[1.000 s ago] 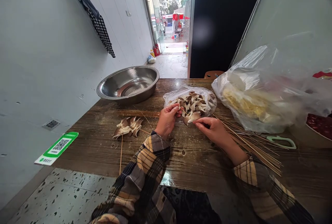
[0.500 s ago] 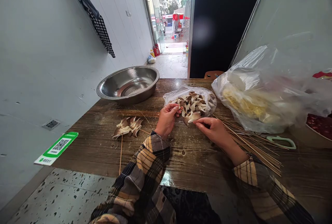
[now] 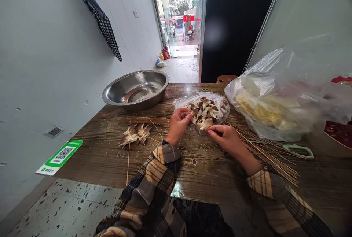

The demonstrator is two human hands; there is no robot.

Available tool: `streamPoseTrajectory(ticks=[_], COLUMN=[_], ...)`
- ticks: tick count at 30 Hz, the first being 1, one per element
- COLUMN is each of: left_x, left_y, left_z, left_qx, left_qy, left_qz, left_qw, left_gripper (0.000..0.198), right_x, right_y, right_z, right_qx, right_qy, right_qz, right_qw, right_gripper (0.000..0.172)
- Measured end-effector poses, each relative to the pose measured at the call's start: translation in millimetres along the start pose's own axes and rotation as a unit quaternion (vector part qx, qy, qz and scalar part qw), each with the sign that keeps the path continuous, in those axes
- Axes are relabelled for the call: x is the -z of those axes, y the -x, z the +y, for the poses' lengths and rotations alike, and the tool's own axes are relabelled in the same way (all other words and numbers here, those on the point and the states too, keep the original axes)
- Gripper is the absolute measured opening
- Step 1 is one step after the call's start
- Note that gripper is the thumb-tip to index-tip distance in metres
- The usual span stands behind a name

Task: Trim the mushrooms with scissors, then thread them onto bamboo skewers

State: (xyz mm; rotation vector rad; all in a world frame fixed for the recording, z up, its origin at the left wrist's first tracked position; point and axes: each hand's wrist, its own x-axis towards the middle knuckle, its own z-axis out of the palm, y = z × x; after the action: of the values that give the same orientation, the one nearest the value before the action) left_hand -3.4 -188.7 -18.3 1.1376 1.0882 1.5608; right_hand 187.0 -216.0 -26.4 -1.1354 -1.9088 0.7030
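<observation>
My left hand (image 3: 179, 124) is closed in a pinch on a thin bamboo skewer (image 3: 196, 118), of which only a short bit shows. Just right of it, my right hand (image 3: 223, 136) pinches the edge of an oyster mushroom (image 3: 204, 124) at the skewer's tip. Both hands are above the near edge of a clear plastic bag (image 3: 180, 100) full of torn oyster mushrooms (image 3: 210, 107). To the left, skewered mushrooms (image 3: 135, 134) lie on the wooden table (image 3: 104, 156), with skewer ends sticking out.
A large steel basin (image 3: 136, 89) stands at the table's back left. Loose skewers (image 3: 271, 160) and green-handled scissors (image 3: 298, 150) lie at right, before a big plastic bag (image 3: 264, 108) with yellow food. A bowl of dark red food (image 3: 339, 134) is far right. A QR card (image 3: 60, 157) lies at left.
My left hand has turned slightly and its fingers have shifted a little on the skewer. My right hand stays almost still with the mushroom.
</observation>
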Motion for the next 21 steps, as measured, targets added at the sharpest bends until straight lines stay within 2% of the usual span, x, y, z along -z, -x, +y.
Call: streamPoseTrajectory(ticks=[11, 18, 21], left_x=[0.4, -1.2, -4.1], left_y=[1.9, 3.3, 6.5], left_z=[-1.0, -1.0, -0.7], left_qx=[0.043, 0.059, 0.062], left_qy=[0.057, 0.037, 0.031], left_qz=[-0.012, -0.04, -0.07], left_qw=[0.997, 0.997, 0.995], left_gripper=[0.045, 0.05, 0.049], right_x=[-5.5, -5.9, -6.8], right_y=[0.4, 0.7, 0.9], right_z=[3.3, 2.4, 4.4], right_qx=[0.003, 0.008, 0.009], right_qy=[-0.004, -0.001, -0.001], right_qz=[0.012, 0.01, 0.011], right_qw=[1.0, 1.0, 1.0], right_gripper=[0.021, 0.021, 0.021])
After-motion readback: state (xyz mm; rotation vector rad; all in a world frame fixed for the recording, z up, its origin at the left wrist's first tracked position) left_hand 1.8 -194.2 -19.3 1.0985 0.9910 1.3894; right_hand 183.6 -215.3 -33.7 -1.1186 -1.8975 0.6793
